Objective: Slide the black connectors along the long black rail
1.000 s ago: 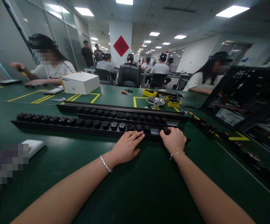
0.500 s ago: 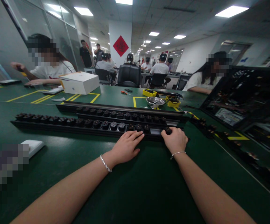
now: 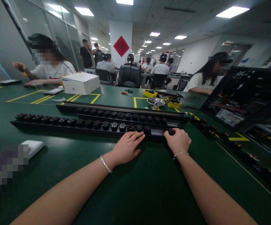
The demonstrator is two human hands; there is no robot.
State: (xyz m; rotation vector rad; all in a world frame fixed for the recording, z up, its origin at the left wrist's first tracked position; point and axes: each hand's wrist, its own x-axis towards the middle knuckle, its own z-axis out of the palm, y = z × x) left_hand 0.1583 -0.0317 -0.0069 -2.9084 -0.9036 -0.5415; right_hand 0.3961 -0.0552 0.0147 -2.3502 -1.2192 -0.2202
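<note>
A green-topped desk [image 3: 135,193] fills the foreground, and both bare forearms reach forward across it from the lower corners. The left hand [image 3: 125,149], a silver bracelet [image 3: 106,164] at its wrist, rests against the near edge of a long, straight, black channel rail [image 3: 67,129], probably to keep it from sliding. The right hand [image 3: 179,142] holds a small, dark, rounded socket unit [image 3: 172,132] at the right end of that rail, the side grip perhaps chosen to clear the rail's walls. As for pose, the left hand lies palm down, fingers stretched out and gripping nothing; the right is curled, its thumb on the left and its fingers closed on the socket unit, though their hold on the far side is hidden.

Inside the rail sits a row of black and grey round sockets [image 3: 114,126], apparently kept in line by the walls, with a bare grey metal stretch [image 3: 157,132] between that row and the held unit. Just behind lies a similar row of dark sockets [image 3: 113,115], and off to the right a scattered line of black parts [image 3: 226,136] runs along the desk, seemingly within reach. Farther back stand a shiny round metal bowl [image 3: 156,102] and a white rectangular carton [image 3: 81,84], and beyond them a high-backed black chair [image 3: 129,76]
</note>
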